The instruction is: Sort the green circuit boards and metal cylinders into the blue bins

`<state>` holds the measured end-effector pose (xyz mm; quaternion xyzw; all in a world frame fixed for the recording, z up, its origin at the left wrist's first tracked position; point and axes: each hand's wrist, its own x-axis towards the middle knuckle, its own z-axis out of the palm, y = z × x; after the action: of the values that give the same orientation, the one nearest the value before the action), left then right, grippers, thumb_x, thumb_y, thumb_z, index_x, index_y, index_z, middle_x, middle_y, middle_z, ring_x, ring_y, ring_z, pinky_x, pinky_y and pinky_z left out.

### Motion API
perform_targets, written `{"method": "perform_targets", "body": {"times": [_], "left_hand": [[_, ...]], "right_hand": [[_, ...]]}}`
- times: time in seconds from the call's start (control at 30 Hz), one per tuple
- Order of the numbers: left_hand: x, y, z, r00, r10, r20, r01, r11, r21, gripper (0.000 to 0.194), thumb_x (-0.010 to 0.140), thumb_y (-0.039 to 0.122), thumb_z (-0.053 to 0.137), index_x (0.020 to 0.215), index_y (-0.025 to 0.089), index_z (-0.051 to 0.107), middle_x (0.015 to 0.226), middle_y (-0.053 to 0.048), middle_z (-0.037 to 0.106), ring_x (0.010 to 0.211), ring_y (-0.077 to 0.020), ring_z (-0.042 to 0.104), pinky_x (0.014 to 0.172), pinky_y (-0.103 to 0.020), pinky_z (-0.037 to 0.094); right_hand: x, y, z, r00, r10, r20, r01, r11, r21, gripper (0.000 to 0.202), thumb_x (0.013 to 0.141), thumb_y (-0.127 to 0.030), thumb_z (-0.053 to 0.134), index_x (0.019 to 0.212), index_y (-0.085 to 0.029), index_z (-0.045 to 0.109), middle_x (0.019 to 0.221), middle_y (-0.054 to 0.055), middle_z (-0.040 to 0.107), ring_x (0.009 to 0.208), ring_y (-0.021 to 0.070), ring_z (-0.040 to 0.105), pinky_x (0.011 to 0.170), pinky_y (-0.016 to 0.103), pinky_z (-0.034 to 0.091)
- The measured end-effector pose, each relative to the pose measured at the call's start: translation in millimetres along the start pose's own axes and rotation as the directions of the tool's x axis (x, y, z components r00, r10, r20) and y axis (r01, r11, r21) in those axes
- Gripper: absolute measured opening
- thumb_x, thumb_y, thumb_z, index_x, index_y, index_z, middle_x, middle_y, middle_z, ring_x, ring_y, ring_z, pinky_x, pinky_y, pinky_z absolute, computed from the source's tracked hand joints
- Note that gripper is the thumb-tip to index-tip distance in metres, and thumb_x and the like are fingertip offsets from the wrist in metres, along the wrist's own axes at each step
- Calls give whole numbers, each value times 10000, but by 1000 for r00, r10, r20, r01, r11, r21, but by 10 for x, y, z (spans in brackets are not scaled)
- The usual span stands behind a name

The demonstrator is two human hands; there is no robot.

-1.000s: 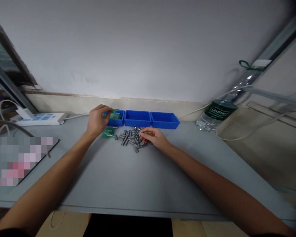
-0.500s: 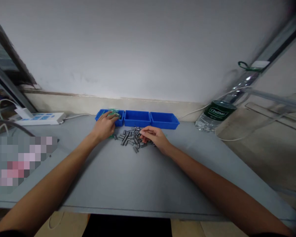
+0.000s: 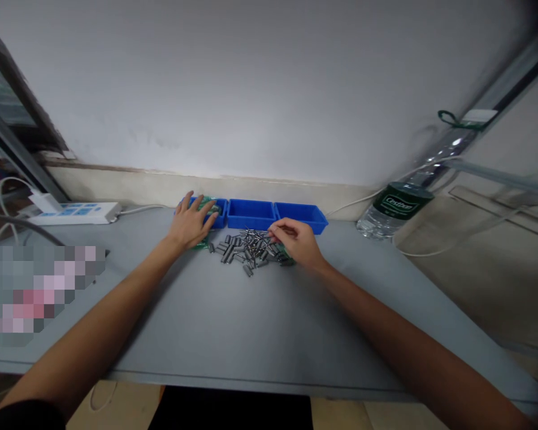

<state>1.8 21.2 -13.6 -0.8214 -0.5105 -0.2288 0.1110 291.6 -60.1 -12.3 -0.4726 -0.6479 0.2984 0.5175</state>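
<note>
My left hand [image 3: 189,222] lies over the left blue bin [image 3: 222,221], fingers spread, on green plastic wrapping [image 3: 209,206] that pokes out of the bin. Some of the green wrapping also shows on the table below this hand. My right hand [image 3: 301,243] is closed in a pinch above the right side of a pile of small metal parts [image 3: 251,246], in front of the right blue bin [image 3: 301,218]. What its fingertips hold, if anything, is too small to make out. The pile mixes grey cylindrical pieces with thin shiny pins.
The middle blue bin [image 3: 251,215] stands between the other two, against the wall. A large water bottle [image 3: 393,206] leans at the right by a metal post. At the left is a white power strip [image 3: 78,212] with a plugged-in adapter. Cables run along the wall.
My left hand has spread its fingers and lifted slightly over the wrapping. My right hand has moved right and a little up, still pinched, showing more of the pile.
</note>
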Motion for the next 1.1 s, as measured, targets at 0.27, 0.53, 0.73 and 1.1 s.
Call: {"method": "perform_targets", "body": {"times": [0.27,0.53,0.73,1.1], "left_hand": [[10,-45,31,998,-41,45,42,999,-9,581,1059,539,311,1521,241,499,1461,-117,597,1566,-405,185,1233,-637,208],[-72,249,-144,968,233,-95,-237,971,-25,356,1024,365,456,1197,178,705,1355,-131,632,1487,-378,348,1185,-575,376],[-166,430,-182,916,386,-108,-395,915,-84,259,1001,287,525,1080,155,734,1254,-140,681,1392,-364,463,1133,-568,450],[-179,736,-358,952,295,-81,-292,794,-534,303,1037,376,515,1052,180,746,1025,-67,753,948,-209,655,883,-367,537]], "right_hand": [[-87,17,-164,993,-93,79,118,569,-813,314,895,-488,645,1024,-210,712,1044,156,724,1020,365,635,831,481,490],[-95,83,-154,989,107,97,38,454,-890,409,939,-547,606,1118,-190,697,1003,152,724,935,342,670,758,417,490],[-18,260,-198,995,-57,80,97,679,-728,343,842,-417,788,1076,-183,698,1085,123,714,1028,289,663,887,389,500],[-24,-65,15,985,172,-12,-172,985,4,373,833,-552,715,725,-196,712,745,42,687,731,190,616,708,337,463]]}}
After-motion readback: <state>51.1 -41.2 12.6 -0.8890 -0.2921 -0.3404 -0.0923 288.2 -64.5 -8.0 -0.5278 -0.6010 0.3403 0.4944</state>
